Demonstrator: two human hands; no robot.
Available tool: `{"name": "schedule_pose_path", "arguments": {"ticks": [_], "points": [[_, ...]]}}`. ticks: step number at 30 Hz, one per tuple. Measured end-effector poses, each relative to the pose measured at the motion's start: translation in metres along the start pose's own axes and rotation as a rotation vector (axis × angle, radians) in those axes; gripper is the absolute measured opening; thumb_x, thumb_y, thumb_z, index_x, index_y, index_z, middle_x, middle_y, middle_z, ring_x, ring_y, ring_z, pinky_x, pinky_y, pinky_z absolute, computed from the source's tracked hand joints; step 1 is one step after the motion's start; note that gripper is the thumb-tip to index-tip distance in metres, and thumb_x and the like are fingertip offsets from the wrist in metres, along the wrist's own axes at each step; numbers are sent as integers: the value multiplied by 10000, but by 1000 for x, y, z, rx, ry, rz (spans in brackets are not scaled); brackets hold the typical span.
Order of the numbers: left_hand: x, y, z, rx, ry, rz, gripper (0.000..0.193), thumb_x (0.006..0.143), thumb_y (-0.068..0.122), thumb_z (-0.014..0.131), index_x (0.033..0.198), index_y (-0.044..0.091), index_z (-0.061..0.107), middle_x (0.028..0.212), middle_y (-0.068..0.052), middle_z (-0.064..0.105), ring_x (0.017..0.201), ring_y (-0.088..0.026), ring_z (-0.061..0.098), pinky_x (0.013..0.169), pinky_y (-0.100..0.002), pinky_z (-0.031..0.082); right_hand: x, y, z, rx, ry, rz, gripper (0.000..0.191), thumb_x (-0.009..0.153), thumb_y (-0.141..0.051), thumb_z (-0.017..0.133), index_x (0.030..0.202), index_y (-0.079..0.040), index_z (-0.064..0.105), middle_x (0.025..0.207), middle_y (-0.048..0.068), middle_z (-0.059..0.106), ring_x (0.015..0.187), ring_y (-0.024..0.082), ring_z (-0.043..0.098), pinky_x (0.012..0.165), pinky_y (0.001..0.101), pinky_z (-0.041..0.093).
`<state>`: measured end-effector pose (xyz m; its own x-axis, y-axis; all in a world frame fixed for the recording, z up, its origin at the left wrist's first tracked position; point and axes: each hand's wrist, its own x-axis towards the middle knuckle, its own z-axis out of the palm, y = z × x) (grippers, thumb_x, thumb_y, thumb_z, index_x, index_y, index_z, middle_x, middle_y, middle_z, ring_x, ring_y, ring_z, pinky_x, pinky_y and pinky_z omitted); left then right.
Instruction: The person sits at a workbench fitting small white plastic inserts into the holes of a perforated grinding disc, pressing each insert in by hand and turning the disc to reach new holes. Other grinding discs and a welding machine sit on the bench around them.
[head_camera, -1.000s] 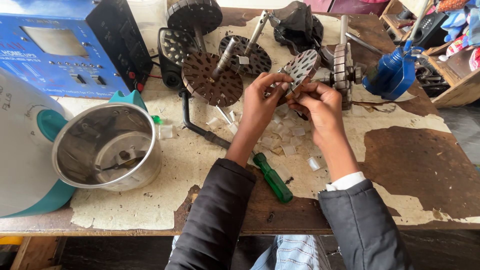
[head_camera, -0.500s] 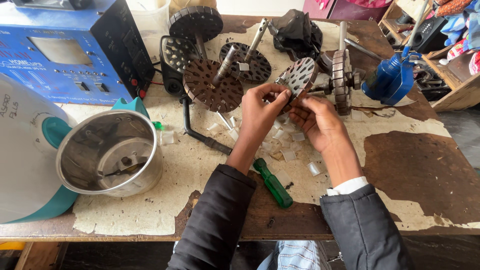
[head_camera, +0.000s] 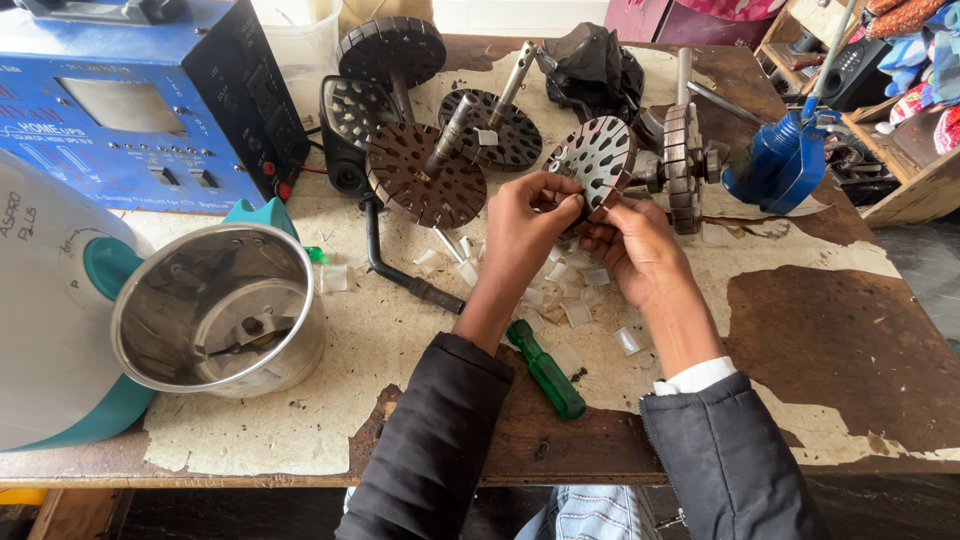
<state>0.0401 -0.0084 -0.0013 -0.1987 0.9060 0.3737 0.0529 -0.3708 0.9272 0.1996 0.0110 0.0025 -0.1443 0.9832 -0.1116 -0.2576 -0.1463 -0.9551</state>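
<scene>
worn workbench (head_camera: 820, 330); both hands, left hand (head_camera: 528, 225) and right hand (head_camera: 640, 250), grip slotted disc (head_camera: 597, 160)

A worker at the bench wears a black padded jacket, its smooth, faintly shiny sleeves reaching to the wrists. At the right hand (head_camera: 640, 250) a narrow white cuff shows from under the dark sleeve, while the sleeve above the left hand (head_camera: 530, 225) ends plainly with no cuff showing. Both hands are bare, without gloves, and pale blue checked cloth shows at the lap.
</scene>
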Motion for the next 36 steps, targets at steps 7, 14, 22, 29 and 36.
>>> {"name": "schedule_pose_path", "arguments": {"ticks": [7,14,22,29,36], "points": [[3,-13,0,-61,-30,33,146,854,105,784,964,10,773,728,22,667,663,-28,572,579,-226,477,3,4,-2,22,-44,-19,96,951,-139,639,966,-61,693,853,7,654,728,105,571,652,280,529],[1,-5,-2,190,-5,65,214,852,212,828,880,13,752,650,0,636,591,-58,549,528,-262,452,2,4,-3,122,-23,57,97,983,-166,626,941,-81,643,808,-2,597,729,118,563,677,317,563],[1,-8,-1,113,-56,-49,307,983,278,671,920,-3,777,711,-40,708,628,-88,590,570,-287,470,-4,-2,-6,61,-30,120,188,966,-246,656,960,-58,649,827,63,678,750,172,678,751,382,641],[3,-19,1,-87,-130,36,422,1062,327,572,950,-41,745,770,-46,686,744,-94,613,672,-279,512,10,11,-16,47,-53,116,178,969,-222,635,974,-48,669,856,60,697,768,162,687,775,384,644],[0,-15,4,69,16,-3,365,1013,343,626,988,-11,711,728,-44,664,693,-105,576,617,-283,479,15,15,-18,109,-45,129,246,1010,-286,547,940,-68,637,825,69,668,729,182,669,761,428,649]]}}
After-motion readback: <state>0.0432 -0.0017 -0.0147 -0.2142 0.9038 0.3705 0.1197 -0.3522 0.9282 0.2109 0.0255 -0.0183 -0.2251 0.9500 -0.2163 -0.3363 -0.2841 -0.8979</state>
